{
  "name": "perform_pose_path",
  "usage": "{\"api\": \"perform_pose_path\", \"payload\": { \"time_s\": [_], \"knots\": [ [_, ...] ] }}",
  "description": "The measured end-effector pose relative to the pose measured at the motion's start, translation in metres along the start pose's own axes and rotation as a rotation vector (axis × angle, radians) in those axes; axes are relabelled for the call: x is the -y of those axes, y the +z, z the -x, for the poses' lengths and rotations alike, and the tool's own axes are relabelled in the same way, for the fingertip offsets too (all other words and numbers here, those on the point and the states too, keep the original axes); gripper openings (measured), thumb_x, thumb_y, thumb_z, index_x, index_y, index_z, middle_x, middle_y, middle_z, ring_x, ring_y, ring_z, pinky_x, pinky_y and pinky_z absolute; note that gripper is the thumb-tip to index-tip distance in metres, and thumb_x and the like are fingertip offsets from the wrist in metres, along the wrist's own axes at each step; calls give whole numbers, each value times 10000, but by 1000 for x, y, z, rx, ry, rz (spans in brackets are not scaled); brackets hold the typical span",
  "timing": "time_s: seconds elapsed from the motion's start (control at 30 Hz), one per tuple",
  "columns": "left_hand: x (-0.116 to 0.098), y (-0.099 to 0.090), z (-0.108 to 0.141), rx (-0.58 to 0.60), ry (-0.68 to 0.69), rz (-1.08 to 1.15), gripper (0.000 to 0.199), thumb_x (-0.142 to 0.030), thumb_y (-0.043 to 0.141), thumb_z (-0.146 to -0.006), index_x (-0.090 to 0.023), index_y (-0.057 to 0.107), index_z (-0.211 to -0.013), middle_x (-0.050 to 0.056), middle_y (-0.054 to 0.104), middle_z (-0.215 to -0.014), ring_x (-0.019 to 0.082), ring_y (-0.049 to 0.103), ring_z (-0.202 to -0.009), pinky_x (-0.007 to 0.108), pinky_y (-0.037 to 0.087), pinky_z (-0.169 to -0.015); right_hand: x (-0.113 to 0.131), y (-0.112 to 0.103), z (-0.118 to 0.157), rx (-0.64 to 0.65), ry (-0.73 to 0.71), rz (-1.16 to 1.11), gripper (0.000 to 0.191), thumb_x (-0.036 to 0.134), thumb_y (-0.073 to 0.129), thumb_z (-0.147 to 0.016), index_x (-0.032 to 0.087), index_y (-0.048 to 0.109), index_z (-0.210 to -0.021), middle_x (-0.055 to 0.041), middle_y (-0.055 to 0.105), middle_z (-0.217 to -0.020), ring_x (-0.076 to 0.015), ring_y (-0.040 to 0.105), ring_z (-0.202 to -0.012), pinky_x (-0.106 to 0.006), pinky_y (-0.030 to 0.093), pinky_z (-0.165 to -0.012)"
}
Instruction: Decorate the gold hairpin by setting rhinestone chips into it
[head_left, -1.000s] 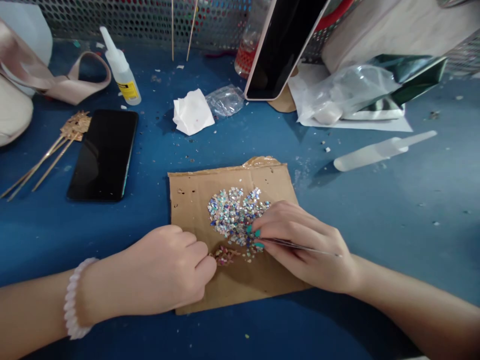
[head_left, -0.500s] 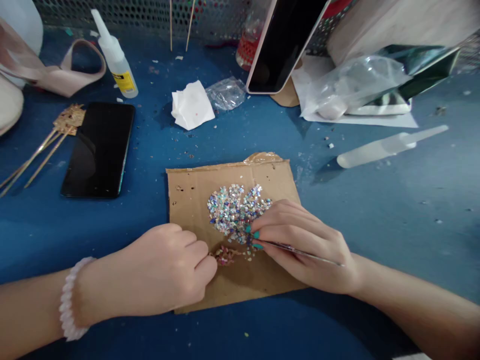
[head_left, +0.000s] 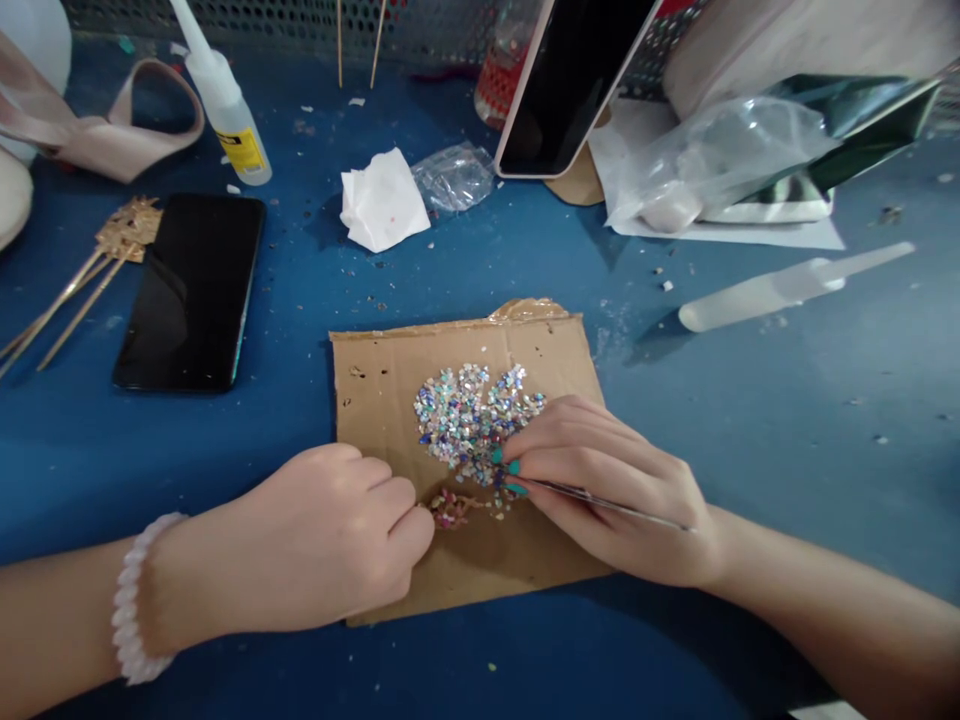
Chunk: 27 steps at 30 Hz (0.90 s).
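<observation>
My left hand [head_left: 322, 540] is closed, and the small ornament [head_left: 450, 508] with reddish and pink bits sticks out from its fingertips, low over the cardboard. The ornament's other end is hidden by the fingers. In my right hand [head_left: 607, 490] a pair of slim metal tweezers [head_left: 600, 500] is pinched, lying back along the palm. Their tips are at the near right edge of a heap of tiny shiny rhinestones [head_left: 469, 415], too small to tell whether one is gripped. The heap is spread on a piece of brown cardboard [head_left: 517, 560] between both hands.
A dark phone [head_left: 191, 295] lies left, beside gold hairpins [head_left: 124, 235]. Behind stand a glue bottle [head_left: 229, 120] and another phone [head_left: 574, 85]. White paper [head_left: 382, 200] lies beyond the cardboard. A translucent bottle [head_left: 765, 295] lies right, near plastic bags [head_left: 720, 160].
The view has shifted slightly, so objects at the back sit a little higher in the picture. Both hands, the ornament and the tweezers stay almost in place.
</observation>
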<state>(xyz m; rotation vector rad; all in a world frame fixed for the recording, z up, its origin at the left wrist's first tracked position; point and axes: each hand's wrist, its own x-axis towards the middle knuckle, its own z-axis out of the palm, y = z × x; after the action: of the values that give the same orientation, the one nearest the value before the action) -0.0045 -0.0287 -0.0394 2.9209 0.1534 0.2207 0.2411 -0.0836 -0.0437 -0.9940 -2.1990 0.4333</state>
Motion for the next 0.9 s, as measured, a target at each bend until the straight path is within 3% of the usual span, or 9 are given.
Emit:
{"api": "perform_pose_path", "payload": {
  "time_s": [0.43,0.9],
  "knots": [
    [-1,1,-2,-20,-38,15,201,-167,554,-806,-205,457,-635,-28,473,-568,164,405,-501,334,236,-480,1,-2,1,20,-10,-17,139,1,554,-818,118,568,-892,-92,674,-829,-151,617,-787,-344,525,-747],
    [0,-1,-3,-17,-44,47,211,-180,546,-807,-208,457,-618,-33,472,-557,159,393,-488,332,252,-475,3,-4,-1,42,9,-4,149,23,528,-827,159,545,-883,-52,669,-788,-135,613,-744,-334,524,-725]
  ]
}}
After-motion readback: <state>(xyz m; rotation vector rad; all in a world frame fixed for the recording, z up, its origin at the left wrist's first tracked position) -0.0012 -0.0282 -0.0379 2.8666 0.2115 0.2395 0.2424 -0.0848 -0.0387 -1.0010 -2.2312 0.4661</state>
